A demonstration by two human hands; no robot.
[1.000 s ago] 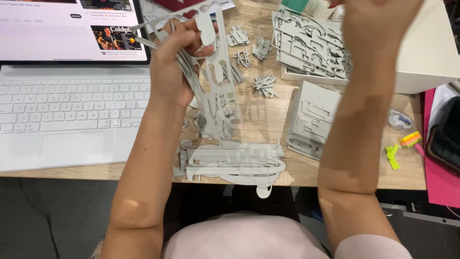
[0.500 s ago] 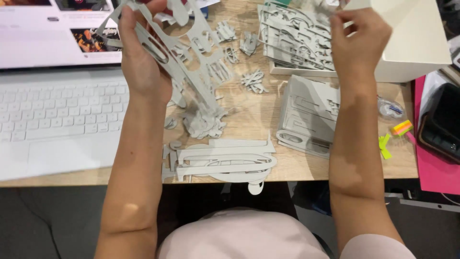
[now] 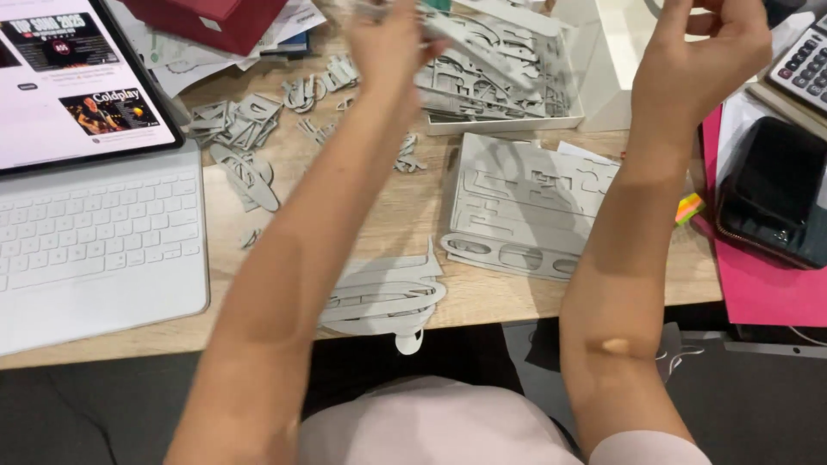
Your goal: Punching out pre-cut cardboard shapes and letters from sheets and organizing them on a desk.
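Care suits this step: left hand (image 3: 392,43) grasping a thin grey cutout piece (image 3: 482,47) near the counter's (image 3: 413,215) far edge should support it gently, while right hand (image 3: 702,56) curls loosely, contents unclear.

Grey cutouts (image 3: 245,142) crowding the desk (image 3: 405,215)

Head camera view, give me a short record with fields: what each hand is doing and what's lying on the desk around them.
left hand: raised, gripping a grey cut-out sheet
right hand: raised, fingers curled; contents cannot be told
desk: light wood
centre: punched grey sheet, loose grey pieces
front edge: stacked grey cut-outs
left: white keyboard under a tablet
right: black pouch on a pink folder, calculator
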